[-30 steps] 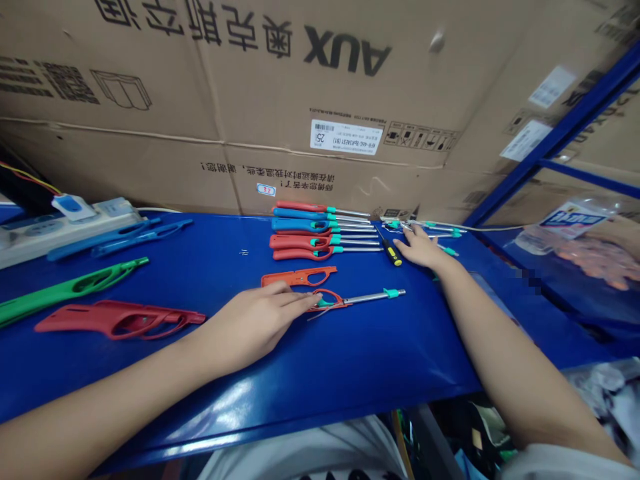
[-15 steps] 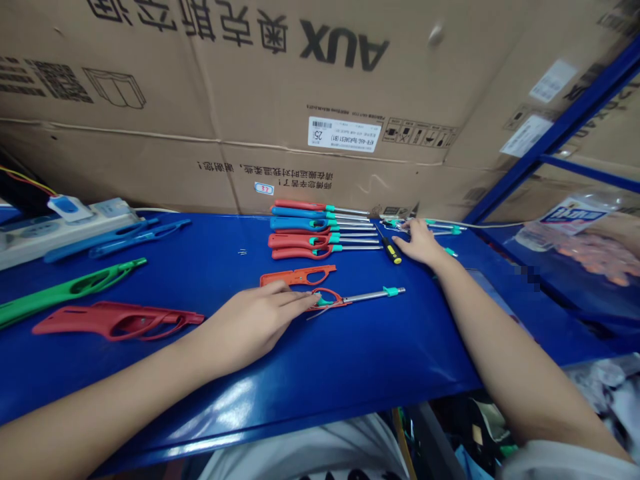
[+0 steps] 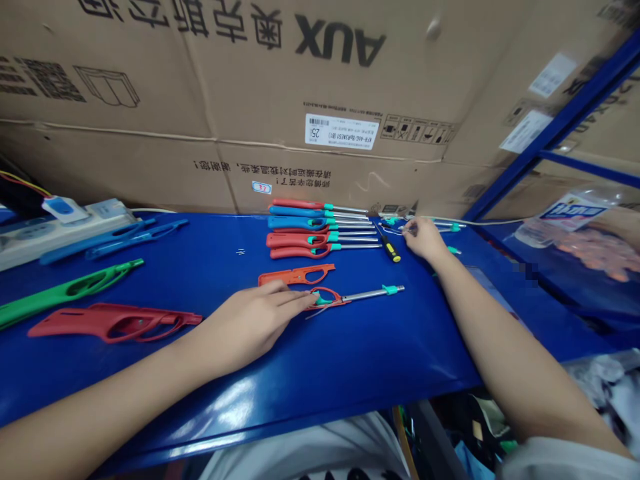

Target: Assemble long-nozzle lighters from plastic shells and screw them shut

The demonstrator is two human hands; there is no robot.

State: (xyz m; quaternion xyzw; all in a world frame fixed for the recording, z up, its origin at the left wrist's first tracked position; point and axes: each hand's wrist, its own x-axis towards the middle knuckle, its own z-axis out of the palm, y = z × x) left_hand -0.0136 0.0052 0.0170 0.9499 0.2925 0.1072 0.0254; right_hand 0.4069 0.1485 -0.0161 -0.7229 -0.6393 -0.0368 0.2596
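Near edge of tabletop (image 3: 350, 373) first: left hand (image 3: 255, 320) lies palm-down over the orange lighter (image 3: 334, 298). Left grip is grasping it, fingertips at the teal trigger (image 3: 321, 300); thumb hidden. Lighter is flat on the tabletop, middle of the work area, mostly under the hand at the handle end. Its metal tube (image 3: 364, 294) points right, teal sleeve (image 3: 390, 290) near the tip. Thin wire sticks out on the near side of the trigger loop.

Left of the hand: red shell (image 3: 107, 322), then green shell (image 3: 75, 288) a bit farther back, both lying flat. Loose orange shell half (image 3: 295, 275) just beyond the lighter, apart from it.

Next back: small metal pins (image 3: 241, 252), loose. Right of those, row of lighters (image 3: 300, 240), red and blue handles, tubes all pointing right. Yellow-black screwdriver (image 3: 391, 250) by the tube tips.

Right hand (image 3: 425, 239) is right of the screwdriver, at a group of tube parts (image 3: 453, 227) with teal bits. Right grip: fingers curled in at a thin metal piece; can't tell if it's grasped.

Far left: two blue shells (image 3: 133, 241) beside the white power strip (image 3: 65, 230). Back: cardboard (image 3: 165, 147), print upside down.
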